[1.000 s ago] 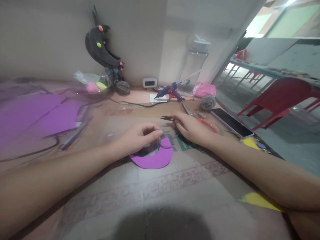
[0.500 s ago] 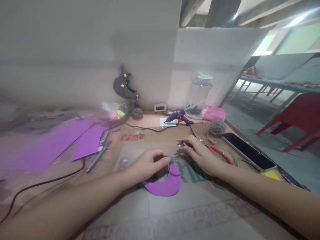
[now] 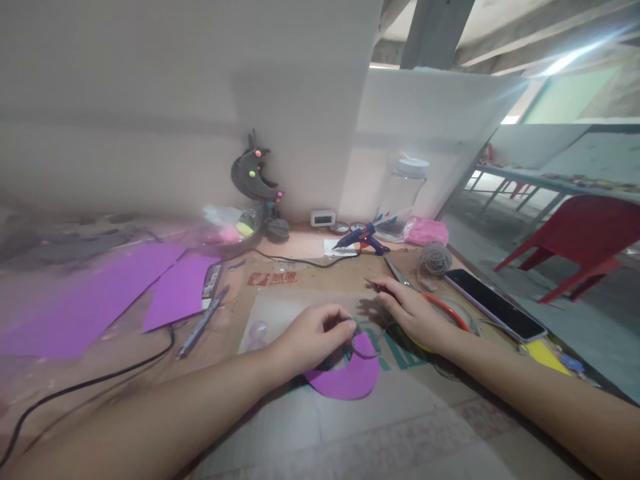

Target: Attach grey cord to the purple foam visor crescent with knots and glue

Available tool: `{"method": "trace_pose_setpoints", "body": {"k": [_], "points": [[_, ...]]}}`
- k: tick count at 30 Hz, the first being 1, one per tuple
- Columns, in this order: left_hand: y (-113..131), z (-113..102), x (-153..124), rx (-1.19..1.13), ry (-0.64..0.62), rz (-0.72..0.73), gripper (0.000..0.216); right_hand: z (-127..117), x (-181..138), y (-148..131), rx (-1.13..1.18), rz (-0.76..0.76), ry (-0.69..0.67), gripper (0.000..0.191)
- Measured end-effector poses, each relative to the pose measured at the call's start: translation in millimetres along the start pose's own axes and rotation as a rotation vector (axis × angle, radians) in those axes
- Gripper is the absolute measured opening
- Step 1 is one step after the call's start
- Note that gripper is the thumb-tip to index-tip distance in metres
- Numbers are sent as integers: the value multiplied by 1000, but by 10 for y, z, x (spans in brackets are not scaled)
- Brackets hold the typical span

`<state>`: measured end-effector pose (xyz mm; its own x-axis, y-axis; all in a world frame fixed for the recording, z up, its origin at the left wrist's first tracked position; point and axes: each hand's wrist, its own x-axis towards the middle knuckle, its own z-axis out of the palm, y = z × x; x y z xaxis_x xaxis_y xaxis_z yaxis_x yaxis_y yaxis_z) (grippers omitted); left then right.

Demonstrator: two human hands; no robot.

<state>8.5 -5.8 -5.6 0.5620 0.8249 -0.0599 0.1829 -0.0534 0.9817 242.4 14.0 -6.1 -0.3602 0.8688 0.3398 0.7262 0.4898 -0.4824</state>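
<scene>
My left hand [image 3: 320,337] is closed in a pinch, thumb against fingertips, on a thin grey cord [image 3: 364,355]. The cord curves out from the fingertips over a purple crescent-shaped foam piece [image 3: 345,383] lying on the board; the hand covers the crescent's left part. To the right, my right hand [image 3: 410,307] is closed round a pair of small pliers; the dark metal jaws [image 3: 371,285] poke out past the fingers, and a bit of yellow handle [image 3: 419,345] shows below the palm. Scissors with orange handles [image 3: 445,310] lie beside and partly under that hand.
A blue glue gun [image 3: 360,237] rests at the back, its red light on. Right of it are a clear bottle [image 3: 403,200], grey yarn ball [image 3: 435,258] and phone [image 3: 495,303]. Purple sheets [image 3: 180,290] and a pen [image 3: 203,323] lie left. A grey moon ornament [image 3: 250,175] stands behind.
The view has shifted slightly, so most things sit a little further right or lower. Both hands keep their grips; the pliers' jaws have turned a little.
</scene>
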Motion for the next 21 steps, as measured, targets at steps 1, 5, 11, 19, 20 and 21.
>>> {"method": "trace_pose_setpoints", "body": {"k": [1, 5, 11, 19, 20, 21], "points": [[5, -5, 1, -8, -5, 0, 24, 3, 0, 7, -6, -1, -14, 34], [13, -29, 9, -5, 3, 11, 23, 0, 5, 19, -18, -17, -59, 34], [-35, -42, 16, -50, -12, -16, 28, -68, -29, -3, -95, -113, -71, 31], [-10, -20, 16, 28, 58, -7, 23, -135, -96, -52, -228, -391, -104, 27], [-7, -16, 10, 41, 57, -7, 23, -134, -98, -56, -238, -410, -100, 27], [-5, -14, 3, 50, 60, -3, 23, -132, -100, -59, -244, -427, -94, 27]]}}
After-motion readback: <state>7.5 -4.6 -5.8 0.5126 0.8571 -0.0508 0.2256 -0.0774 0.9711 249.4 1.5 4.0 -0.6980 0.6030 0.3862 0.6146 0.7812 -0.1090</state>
